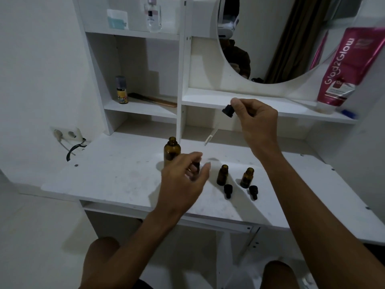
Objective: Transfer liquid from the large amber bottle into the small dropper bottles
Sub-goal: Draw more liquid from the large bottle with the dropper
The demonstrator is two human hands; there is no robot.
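Observation:
The large amber bottle [171, 151] stands uncapped on the white desk [116, 176]. My right hand [253, 119] holds its black-capped glass dropper [216, 127] above the desk, tip pointing down-left. My left hand [183, 178] curls around a small amber bottle [196, 166], mostly hidden by my fingers; whether I grip it is unclear. Two more small dropper bottles [222, 175] [247, 177] stand open to the right. A black cap lies in front of each of the two, one cap [227, 190] on the left and the other cap [253, 191] on the right.
White shelves rise behind the desk with a spray can [121, 90], a comb [153, 99], a perfume bottle [153, 14] and a pink tube [345, 67]. A round mirror [270, 38] hangs at the back. A wall socket with cable [68, 135] sits left.

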